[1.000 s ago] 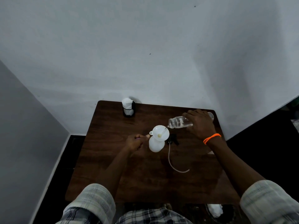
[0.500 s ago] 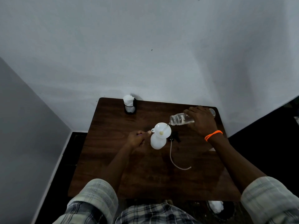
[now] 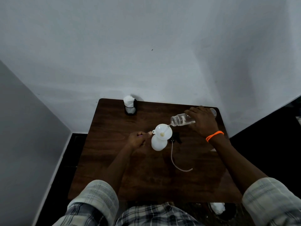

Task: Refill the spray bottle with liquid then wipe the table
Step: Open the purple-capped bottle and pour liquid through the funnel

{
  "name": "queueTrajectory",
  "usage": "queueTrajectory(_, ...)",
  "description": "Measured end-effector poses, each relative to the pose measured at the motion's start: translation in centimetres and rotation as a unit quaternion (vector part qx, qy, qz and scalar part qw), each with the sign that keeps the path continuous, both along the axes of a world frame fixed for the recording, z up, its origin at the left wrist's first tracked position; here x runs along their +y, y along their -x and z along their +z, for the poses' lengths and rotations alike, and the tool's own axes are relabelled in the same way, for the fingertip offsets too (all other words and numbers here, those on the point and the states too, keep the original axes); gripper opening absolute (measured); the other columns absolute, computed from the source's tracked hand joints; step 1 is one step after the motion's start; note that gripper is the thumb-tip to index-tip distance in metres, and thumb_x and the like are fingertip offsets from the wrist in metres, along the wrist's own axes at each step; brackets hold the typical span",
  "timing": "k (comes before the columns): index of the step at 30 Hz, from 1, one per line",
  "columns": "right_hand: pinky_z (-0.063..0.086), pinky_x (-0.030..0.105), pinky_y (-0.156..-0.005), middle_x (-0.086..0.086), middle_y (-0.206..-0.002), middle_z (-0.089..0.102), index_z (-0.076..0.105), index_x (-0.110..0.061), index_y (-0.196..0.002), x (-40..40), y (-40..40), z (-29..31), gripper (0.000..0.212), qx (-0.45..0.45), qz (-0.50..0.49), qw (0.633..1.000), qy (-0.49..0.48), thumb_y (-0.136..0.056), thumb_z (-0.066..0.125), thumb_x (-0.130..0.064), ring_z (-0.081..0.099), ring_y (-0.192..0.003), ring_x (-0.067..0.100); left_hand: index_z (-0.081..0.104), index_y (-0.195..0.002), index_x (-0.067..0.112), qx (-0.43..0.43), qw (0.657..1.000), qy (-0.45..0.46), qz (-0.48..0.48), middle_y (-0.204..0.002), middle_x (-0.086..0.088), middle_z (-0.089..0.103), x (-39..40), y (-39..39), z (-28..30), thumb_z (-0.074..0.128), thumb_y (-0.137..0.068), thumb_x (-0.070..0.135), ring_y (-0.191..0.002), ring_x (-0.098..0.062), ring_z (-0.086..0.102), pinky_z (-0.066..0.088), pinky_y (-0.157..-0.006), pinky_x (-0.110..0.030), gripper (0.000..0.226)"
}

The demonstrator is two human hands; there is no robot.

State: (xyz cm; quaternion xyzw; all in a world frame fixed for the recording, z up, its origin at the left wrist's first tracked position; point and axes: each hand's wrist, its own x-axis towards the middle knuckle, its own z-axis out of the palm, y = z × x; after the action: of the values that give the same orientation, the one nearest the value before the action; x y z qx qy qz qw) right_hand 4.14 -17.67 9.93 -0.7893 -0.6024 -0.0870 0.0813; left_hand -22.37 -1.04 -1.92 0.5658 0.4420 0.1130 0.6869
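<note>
A white spray bottle (image 3: 158, 144) stands uncapped in the middle of the brown table (image 3: 114, 160), with a white funnel (image 3: 163, 132) sitting in its neck. My left hand (image 3: 137, 141) pinches the funnel's small tab on the left side. My right hand (image 3: 202, 121) grips a clear bottle (image 3: 180, 119) tipped almost flat, its mouth over the funnel's right rim, and a thin stream runs into the funnel. The black spray head (image 3: 175, 139) lies just right of the spray bottle, its pale dip tube (image 3: 175, 162) curling toward me.
A black mesh holder with white tissue (image 3: 130, 105) stands at the table's far left edge by the wall. A white wad (image 3: 217, 207) lies in a dark bin below the near right corner. Walls close the far and left sides.
Both hands keep their holds and the pouring goes on. The view has shifted slightly, so everything sits a little higher in the picture than a second ago.
</note>
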Motion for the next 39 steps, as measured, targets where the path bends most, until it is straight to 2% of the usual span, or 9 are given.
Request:
queueTrajectory(8,0.050,0.046,-0.084,0.006,-0.109,0.071,0.072,-0.016,-0.113,-0.1,0.0,-0.1,0.050,-0.003,0.005,1.000,-0.004,-0.065,0.086,-0.022,0.064,-0.095,0.033,0.069,-0.077,0.005,0.002,1.000,0.009,0.004,-0.052,-0.001,0.053,0.1,0.2,0.2,0.080,-0.083,0.040,-0.044,-0.012,0.044,0.037,-0.043,-0.021,0.038)
queueTrajectory(15,0.048,0.044,-0.085,0.004,-0.110,0.071,0.072,-0.016,-0.114,-0.1,0.0,0.0,0.052,-0.004,0.000,1.000,0.000,-0.064,0.086,-0.022,0.063,-0.096,0.032,0.071,-0.079,0.004,0.064,0.994,0.053,0.064,-0.055,-0.009,0.056,0.4,-0.1,0.5,0.062,-0.092,0.056,-0.039,-0.014,0.045,0.034,-0.042,-0.022,0.055)
queueTrajectory(21,0.048,0.044,-0.083,0.004,-0.111,0.070,0.072,-0.016,-0.115,-0.2,0.3,-0.3,0.055,0.000,-0.010,1.000,0.010,-0.061,0.084,-0.020,0.063,-0.096,0.033,0.067,-0.085,0.000,0.037,0.980,0.146,0.129,-0.067,-0.015,0.061,0.6,-0.2,0.6,0.053,-0.095,0.035,-0.044,-0.019,0.052,0.032,-0.039,-0.021,0.039)
queueTrajectory(24,0.049,0.043,-0.082,0.005,-0.111,0.071,0.072,-0.016,-0.117,-0.3,0.7,-0.7,0.058,0.012,-0.029,0.999,0.017,-0.060,0.084,-0.019,0.064,-0.097,0.034,0.063,-0.085,0.000,0.022,0.977,0.157,0.143,-0.072,-0.019,0.057,0.9,-0.3,0.8,0.050,-0.090,0.024,-0.038,-0.021,0.049,0.034,-0.037,-0.020,0.027)
queueTrajectory(28,0.053,0.044,-0.085,0.010,-0.119,0.071,0.070,-0.015,-0.124,-0.4,1.3,-1.4,0.064,0.083,-0.048,0.995,0.008,-0.063,0.089,-0.023,0.066,-0.104,0.036,0.063,-0.085,0.000,0.045,0.979,0.113,0.162,-0.071,-0.014,0.060,1.8,-0.2,0.6,0.063,-0.092,0.019,-0.049,-0.026,0.059,0.047,-0.050,-0.029,0.020)
queueTrajectory(30,0.056,0.045,-0.086,0.009,-0.121,0.070,0.068,-0.016,-0.126,-0.2,1.6,-1.4,0.065,0.139,-0.059,0.988,-0.012,-0.066,0.089,-0.025,0.066,-0.106,0.033,0.064,-0.079,0.002,0.052,0.981,0.070,0.174,-0.071,-0.015,0.064,2.6,0.0,0.8,0.072,-0.090,0.027,-0.052,-0.024,0.063,0.052,-0.057,-0.032,0.029)
queueTrajectory(34,0.056,0.044,-0.091,0.010,-0.122,0.071,0.068,-0.014,-0.128,0.1,1.5,-0.9,0.068,0.207,-0.080,0.973,-0.061,-0.065,0.084,-0.031,0.067,-0.109,0.031,0.076,-0.092,0.013,0.072,0.982,-0.092,0.147,-0.083,-0.003,0.075,3.9,-0.2,2.9,0.075,-0.081,0.055,-0.077,-0.015,0.070,0.054,-0.070,-0.027,0.043)
queueTrajectory(37,0.056,0.040,-0.086,0.008,-0.110,0.074,0.071,-0.013,-0.120,0.7,1.8,0.2,0.056,0.256,-0.086,0.956,-0.116,-0.067,0.083,-0.027,0.070,-0.099,0.027,0.075,-0.103,0.020,0.031,0.974,-0.171,0.145,-0.096,0.006,0.074,4.0,-1.4,6.7,0.080,-0.076,0.057,-0.093,-0.010,0.069,0.055,-0.081,-0.022,0.046)
queueTrajectory(39,0.056,0.037,-0.078,0.004,-0.098,0.075,0.073,-0.015,-0.109,1.4,2.3,1.1,0.044,0.278,-0.082,0.947,-0.142,-0.067,0.086,-0.021,0.071,-0.090,0.023,0.072,-0.113,0.021,0.001,0.966,-0.213,0.145,-0.100,0.009,0.071,3.5,-2.7,9.7,0.083,-0.073,0.055,-0.095,-0.005,0.066,0.048,-0.076,-0.008,0.054)
